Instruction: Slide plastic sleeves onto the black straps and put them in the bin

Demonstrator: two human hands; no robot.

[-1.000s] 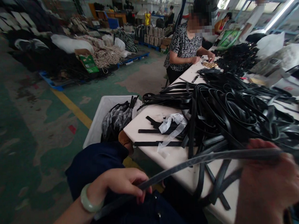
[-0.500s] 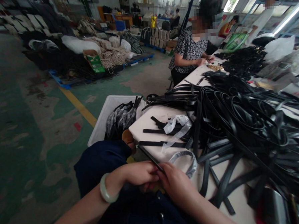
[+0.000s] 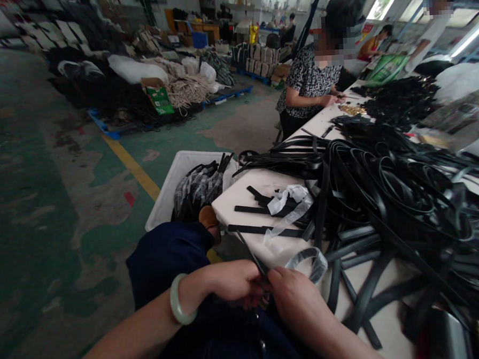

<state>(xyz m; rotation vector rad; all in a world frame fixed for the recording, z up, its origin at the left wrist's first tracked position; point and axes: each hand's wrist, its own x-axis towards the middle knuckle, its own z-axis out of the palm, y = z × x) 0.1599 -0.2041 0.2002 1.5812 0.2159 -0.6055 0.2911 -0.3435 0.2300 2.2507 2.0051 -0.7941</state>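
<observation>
A thin black strip sticks up from between my two hands, over my lap near the table's corner. My left hand, with a pale green bangle at the wrist, is closed around its lower part. Pressed close on the other side, my right hand has its fingers closed on the same strip. The strip's lower end is hidden by the fingers. Beside my right hand a loop of clear plastic wrap lies on the white table, with flat black strips behind it.
A large heap of black straps covers the table to the right. A white bin of wrapped black strips stands beyond the table corner. Across the table edge a person handles small pieces. Bundles on blue pallets lie farther back.
Both hands have shifted slightly right in the view, and the black strip now stands a little steeper. The whole scene has also slid a little to the right.
</observation>
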